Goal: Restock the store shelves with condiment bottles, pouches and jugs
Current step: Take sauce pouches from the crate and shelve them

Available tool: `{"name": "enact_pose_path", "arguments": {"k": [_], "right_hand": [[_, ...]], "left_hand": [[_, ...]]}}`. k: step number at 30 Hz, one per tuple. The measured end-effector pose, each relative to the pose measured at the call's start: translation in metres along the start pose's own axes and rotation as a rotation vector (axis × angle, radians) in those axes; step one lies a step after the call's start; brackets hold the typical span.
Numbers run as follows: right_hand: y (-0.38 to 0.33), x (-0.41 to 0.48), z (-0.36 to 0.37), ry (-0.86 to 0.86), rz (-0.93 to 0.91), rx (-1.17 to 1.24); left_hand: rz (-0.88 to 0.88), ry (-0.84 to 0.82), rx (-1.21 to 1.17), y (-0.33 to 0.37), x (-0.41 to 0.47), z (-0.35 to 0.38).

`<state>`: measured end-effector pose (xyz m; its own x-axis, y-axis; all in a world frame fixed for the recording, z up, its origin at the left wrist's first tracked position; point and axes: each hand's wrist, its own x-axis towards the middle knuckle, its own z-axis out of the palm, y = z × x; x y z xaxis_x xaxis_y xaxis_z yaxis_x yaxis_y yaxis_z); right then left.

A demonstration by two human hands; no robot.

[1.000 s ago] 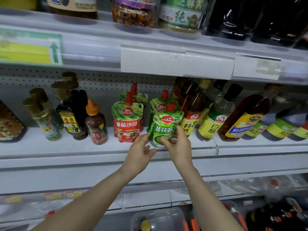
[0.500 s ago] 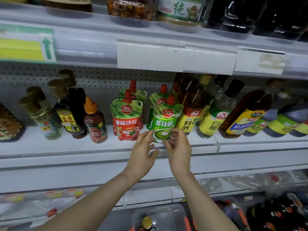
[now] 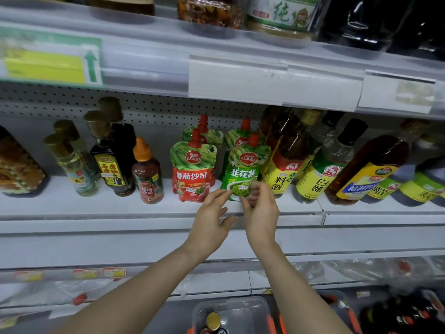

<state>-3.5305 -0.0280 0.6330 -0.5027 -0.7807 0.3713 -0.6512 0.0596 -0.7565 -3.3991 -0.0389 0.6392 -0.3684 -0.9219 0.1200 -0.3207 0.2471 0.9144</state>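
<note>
A green spouted pouch [image 3: 243, 172] with a red cap stands upright on the white middle shelf [image 3: 96, 208], in front of another green pouch. My left hand [image 3: 209, 220] touches its lower left corner with nearly straight fingers. Curled fingers of my right hand [image 3: 260, 213] pinch its lower right corner. A red tomato-sauce pouch [image 3: 192, 174] stands just left of it, with more pouches behind.
Yellow-labelled cooking-wine [image 3: 284, 169] and vinegar bottles [image 3: 320, 177] crowd the pouch's right side. An orange-capped sauce bottle [image 3: 148, 174] and dark bottles [image 3: 113, 162] stand to the left. The upper shelf edge [image 3: 236, 78] overhangs. A clear bin [image 3: 231, 312] sits below.
The green pouch went from tilted and lifted to standing upright on the shelf. Both hands slid down to its bottom corners.
</note>
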Motion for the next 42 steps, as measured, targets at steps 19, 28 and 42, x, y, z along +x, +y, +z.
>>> {"name": "enact_pose_path", "arguments": {"k": [19, 28, 42], "right_hand": [[-0.06, -0.009, 0.044, -0.31, -0.039, 0.043], [-0.057, -0.007, 0.039, -0.243, -0.029, 0.024], [-0.068, -0.025, 0.029, -0.244, -0.018, -0.04]], "left_hand": [[-0.17, 0.281, -0.007, -0.034, -0.015, -0.048], [-0.155, 0.251, -0.04, -0.034, -0.011, -0.04], [-0.148, 0.221, -0.071, -0.023, -0.02, -0.05]]}}
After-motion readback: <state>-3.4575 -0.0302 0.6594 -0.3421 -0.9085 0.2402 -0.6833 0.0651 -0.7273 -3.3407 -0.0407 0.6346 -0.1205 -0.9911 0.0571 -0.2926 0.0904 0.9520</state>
